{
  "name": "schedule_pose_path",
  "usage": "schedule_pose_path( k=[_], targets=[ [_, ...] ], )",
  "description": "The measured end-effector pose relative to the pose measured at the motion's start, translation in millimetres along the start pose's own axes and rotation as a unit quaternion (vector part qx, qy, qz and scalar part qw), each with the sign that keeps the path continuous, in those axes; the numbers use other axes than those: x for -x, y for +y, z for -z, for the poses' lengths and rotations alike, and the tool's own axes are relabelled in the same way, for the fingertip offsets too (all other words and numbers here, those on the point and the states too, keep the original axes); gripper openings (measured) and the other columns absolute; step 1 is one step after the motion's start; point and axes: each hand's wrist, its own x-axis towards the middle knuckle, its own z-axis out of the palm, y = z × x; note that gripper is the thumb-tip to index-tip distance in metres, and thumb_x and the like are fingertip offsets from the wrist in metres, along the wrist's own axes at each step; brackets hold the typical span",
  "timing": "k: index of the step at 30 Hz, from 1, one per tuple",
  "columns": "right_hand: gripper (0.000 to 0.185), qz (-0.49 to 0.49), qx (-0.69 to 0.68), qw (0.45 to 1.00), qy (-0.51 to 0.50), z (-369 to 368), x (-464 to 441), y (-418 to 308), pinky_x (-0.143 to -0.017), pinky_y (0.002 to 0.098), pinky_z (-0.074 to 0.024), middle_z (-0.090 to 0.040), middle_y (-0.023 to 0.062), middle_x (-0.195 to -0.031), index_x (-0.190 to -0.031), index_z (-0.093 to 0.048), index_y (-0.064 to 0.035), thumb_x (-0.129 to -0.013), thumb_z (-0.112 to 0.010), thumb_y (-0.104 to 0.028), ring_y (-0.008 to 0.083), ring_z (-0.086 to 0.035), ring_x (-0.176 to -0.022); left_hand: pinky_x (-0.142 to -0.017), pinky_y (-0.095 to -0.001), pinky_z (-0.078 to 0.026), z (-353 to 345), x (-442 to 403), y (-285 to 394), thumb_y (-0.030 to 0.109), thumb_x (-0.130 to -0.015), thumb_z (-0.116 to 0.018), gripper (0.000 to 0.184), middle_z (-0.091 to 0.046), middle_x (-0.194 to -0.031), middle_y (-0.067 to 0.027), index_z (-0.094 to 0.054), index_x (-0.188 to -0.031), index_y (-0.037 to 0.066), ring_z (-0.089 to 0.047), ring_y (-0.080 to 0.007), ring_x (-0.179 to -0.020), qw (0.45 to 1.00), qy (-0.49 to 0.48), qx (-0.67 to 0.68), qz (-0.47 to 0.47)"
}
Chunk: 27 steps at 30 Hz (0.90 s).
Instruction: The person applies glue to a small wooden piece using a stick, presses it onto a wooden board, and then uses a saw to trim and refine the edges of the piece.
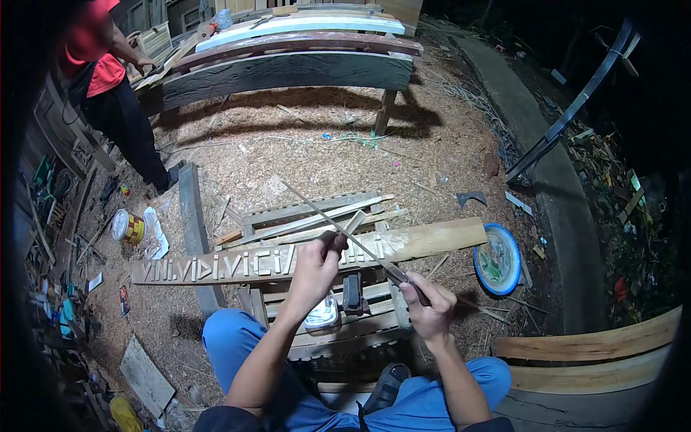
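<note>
Holds a long thin tool (pixel 317 209) by its near end in the right hand (pixel 432 306), fingers closed round it, likely for a firm grip. Pinches a small wood stick (pixel 358 219) in the left hand (pixel 315 266), close by the tool, with fingers narrow, perhaps for a steady hold. Just under both hands, lies face up with its raised letters (pixel 266 265) in sight: the long board (pixel 439 241). Rests across a low slatted stand (pixel 374 327) and a dark beam (pixel 191 209), likely to sit up off the wood bits. Near the lap, watch for an open tub (pixel 320 314) and a dark block (pixel 352 291), both in the way of low hands. Note also a blue-rimmed basin (pixel 515 263) by the board's right end, planks (pixel 590 345) at the right and another person (pixel 108 75) at a high bench (pixel 288 75).
</note>
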Motion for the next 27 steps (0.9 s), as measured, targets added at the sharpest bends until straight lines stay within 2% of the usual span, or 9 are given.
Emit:
schedule_pose_path(
  k=[3, 5, 6, 9, 12, 13, 24, 26, 27],
  targets=[
    [0.025, 0.009, 0.026, 0.999, 0.038, -7, -1, -3, -0.051, 0.0353, -0.0481, -0.066, 0.0151, -0.065, -0.1, -0.075, -0.0028, -0.087, -0.078, -0.024, 0.0278, -0.065, -0.053, -0.05, -0.0364, -0.039, -11, -1, -2, 0.011, -0.098, -0.055, 0.02, -0.055, -0.059, -0.014, -0.068, -0.099, -0.004, -0.052, -0.016, -0.052, 1.0, 0.015, -0.001, -0.024],
    [0.025, 0.004, 0.03, 0.999, 0.036, -6, -2, -6, -0.051, 0.0355, -0.0479, -0.065, 0.0152, -0.065, -0.1, -0.075, -0.0028, -0.087, -0.078, -0.024, 0.0283, -0.065, -0.053, -0.052, -0.0361, -0.043, -12, -2, -4, 0.011, -0.098, -0.055, 0.02, -0.063, -0.067, -0.0189, -0.068, -0.1, -0.005, -0.061, -0.0207, -0.055, 0.999, 0.019, -0.015, -0.042],
    [0.025, -0.001, 0.03, 0.999, 0.036, -6, -2, -7, -0.051, 0.0358, -0.0478, -0.065, 0.0153, -0.064, -0.1, -0.074, -0.0028, -0.087, -0.078, -0.024, 0.0288, -0.065, -0.053, -0.053, -0.0367, -0.043, -8, -5, -2, 0.01, -0.098, -0.054, 0.021, -0.063, -0.067, -0.0195, -0.068, -0.1, -0.005, -0.06, -0.0219, -0.055, 0.999, 0.036, -0.007, -0.002],
    [0.025, 0.012, 0.025, 0.999, 0.046, -8, -1, -5, -0.051, 0.036, -0.0481, -0.066, 0.0154, -0.065, -0.1, -0.075, -0.0027, -0.087, -0.077, -0.025, 0.0286, -0.065, -0.053, -0.052, -0.0369, -0.042, 3, -12, -5, 0.008, -0.096, -0.053, 0.019, -0.06, -0.063, -0.0194, -0.068, -0.099, -0.005, -0.058, -0.0206, -0.053, 0.998, 0.05, -0.025, -0.012],
    [0.026, -0.003, 0.024, 0.999, 0.037, -13, 0, -7, -0.052, 0.0362, -0.0488, -0.067, 0.0155, -0.066, -0.1, -0.074, -0.0024, -0.088, -0.076, -0.025, 0.0285, -0.066, -0.054, -0.052, -0.0412, -0.042, -14, -1, -16, 0.009, -0.095, -0.055, 0.018, -0.058, -0.063, -0.0224, -0.068, -0.098, -0.004, -0.057, -0.027, -0.052, 0.993, 0.043, -0.044, -0.099],
    [0.027, -0.003, 0.023, 0.999, 0.039, -15, -2, -10, -0.052, 0.0362, -0.0488, -0.066, 0.0158, -0.066, -0.101, -0.074, -0.0022, -0.088, -0.076, -0.025, 0.0286, -0.066, -0.054, -0.052, -0.0424, -0.041, -19, 6, -6, 0.008, -0.093, -0.055, 0.019, -0.058, -0.062, -0.0235, -0.068, -0.1, -0.003, -0.057, -0.0297, -0.052, 0.997, 0.035, -0.017, -0.066],
    [0.029, -0.002, 0.014, 0.999, 0.033, -18, -6, -20, -0.05, 0.0371, -0.0469, -0.064, 0.0165, -0.063, -0.102, -0.074, -0.0018, -0.09, -0.075, -0.028, 0.0293, -0.064, -0.052, -0.053, -0.0408, -0.043, -14, -3, -12, 0.012, -0.096, -0.056, 0.021, -0.065, -0.07, -0.0223, -0.071, -0.1, -0.002, -0.06, -0.0282, -0.054, 0.999, 0.025, -0.01, -0.028],
    [0.029, 0.004, 0.02, 0.999, 0.036, -16, -7, -20, -0.051, 0.0367, -0.047, -0.064, 0.0166, -0.063, -0.103, -0.074, -0.0015, -0.09, -0.075, -0.028, 0.0289, -0.065, -0.053, -0.052, -0.0391, -0.042, -14, -6, -11, 0.011, -0.096, -0.055, 0.021, -0.063, -0.066, -0.021, -0.07, -0.099, -0.003, -0.057, -0.0251, -0.051, 0.997, 0.044, 0.01, -0.062],
    [0.029, 0.012, 0.024, 0.999, 0.038, -15, -7, -19, -0.051, 0.0363, -0.0471, -0.064, 0.0167, -0.064, -0.103, -0.074, -0.0013, -0.09, -0.075, -0.027, 0.0285, -0.065, -0.053, -0.051, -0.0385, -0.041, -8, -9, -11, 0.01, -0.097, -0.055, 0.02, -0.061, -0.063, -0.0195, -0.069, -0.097, -0.004, -0.055, -0.023, -0.05, 0.996, 0.074, 0.029, -0.029]
  ],
)
